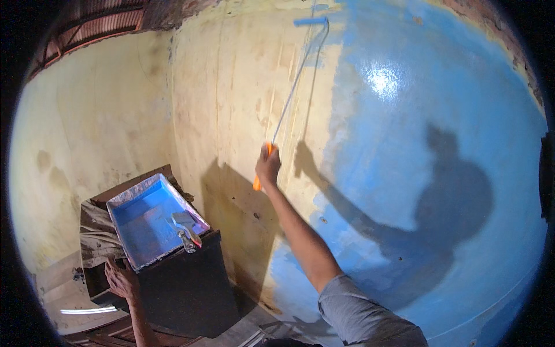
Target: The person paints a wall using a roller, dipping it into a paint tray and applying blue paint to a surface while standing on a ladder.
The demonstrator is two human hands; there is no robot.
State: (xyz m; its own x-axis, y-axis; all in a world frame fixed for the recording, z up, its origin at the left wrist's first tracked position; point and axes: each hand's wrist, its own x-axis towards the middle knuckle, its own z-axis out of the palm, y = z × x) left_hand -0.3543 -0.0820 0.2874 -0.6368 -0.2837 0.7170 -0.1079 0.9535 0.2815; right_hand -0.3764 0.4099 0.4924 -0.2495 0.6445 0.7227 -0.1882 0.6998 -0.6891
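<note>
My right hand [268, 167] is closed around the orange handle of a paint roller [311, 21]. The long wire frame runs up from the hand, and the blue-coated roller lies near the top of the wall [247, 99], left of the blue paint. To the lower left, a paint tray [113, 217] holds blue paint. A brush and a scraper-like tool [187, 236] rest at its right corner. My left hand [120, 277] is beside the tray's near left corner, fingers spread; whether it touches the tray or the cloth is unclear.
The tray stands on a dark cabinet [186, 286] with a crumpled cloth [97, 236] at its left. A yellowish side wall [95, 117] meets the painted wall in a corner. Corrugated roofing [108, 26] shows at upper left. Shadows fall across the wall.
</note>
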